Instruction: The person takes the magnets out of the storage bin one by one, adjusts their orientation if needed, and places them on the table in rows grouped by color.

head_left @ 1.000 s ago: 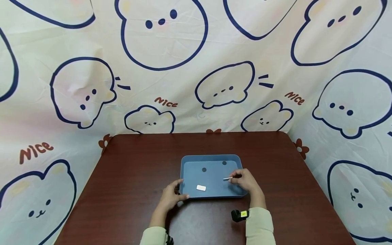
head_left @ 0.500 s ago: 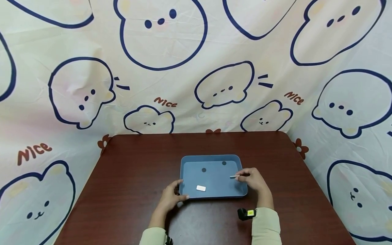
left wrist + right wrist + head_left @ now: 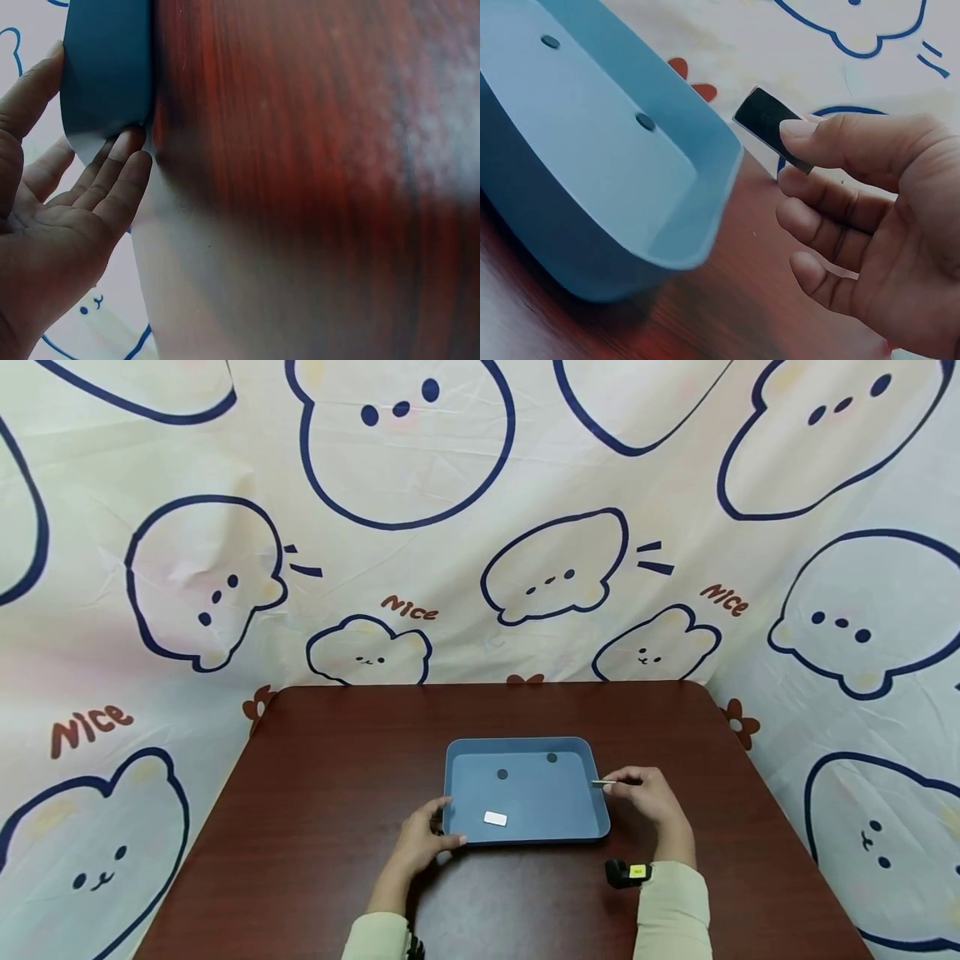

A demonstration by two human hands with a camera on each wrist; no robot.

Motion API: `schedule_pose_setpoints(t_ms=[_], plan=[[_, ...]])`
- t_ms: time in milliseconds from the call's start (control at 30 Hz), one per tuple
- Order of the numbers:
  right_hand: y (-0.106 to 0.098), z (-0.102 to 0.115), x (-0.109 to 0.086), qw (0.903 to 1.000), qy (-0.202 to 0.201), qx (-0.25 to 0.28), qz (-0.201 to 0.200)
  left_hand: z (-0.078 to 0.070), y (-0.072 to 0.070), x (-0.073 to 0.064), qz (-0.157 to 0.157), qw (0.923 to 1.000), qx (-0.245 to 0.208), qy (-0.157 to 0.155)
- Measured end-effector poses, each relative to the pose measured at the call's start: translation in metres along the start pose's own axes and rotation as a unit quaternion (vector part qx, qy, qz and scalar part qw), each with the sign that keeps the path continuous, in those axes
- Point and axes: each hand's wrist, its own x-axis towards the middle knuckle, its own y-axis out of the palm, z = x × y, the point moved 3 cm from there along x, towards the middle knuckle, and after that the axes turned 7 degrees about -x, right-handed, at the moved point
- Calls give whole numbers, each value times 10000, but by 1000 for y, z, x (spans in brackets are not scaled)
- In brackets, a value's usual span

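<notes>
The person's right hand is now sitting farther to the right than it was in the earlier frames, carrying a small flat dark rectangular piece from over the blue rectangular tray out to its right rim. In the right wrist view the piece is hanging just off the tray's end, raised above the dark reddish-brown wooden tabletop. The tabletop is stretching beyond the tray on every side, widest to the left and right, its far edge meeting a pale printed cloth.

The right hand's grip is pinching the piece between thumb and forefinger, nearly closed, with the other fingers curving loosely below. The left hand's grip is holding the tray's near-left corner, thumb and fingers bending round it. Inside the tray, a small white rectangular piece is lying near the front, left of centre, and two dark round spots, one nearer the middle and one by the far wall, are showing behind it.
</notes>
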Motion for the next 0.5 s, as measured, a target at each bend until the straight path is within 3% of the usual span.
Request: schedule_pose_setpoints(t_ms=[500], plan=[[-26, -33, 15, 9989, 421, 131, 159, 2, 0, 2, 24, 10000, -52, 2]])
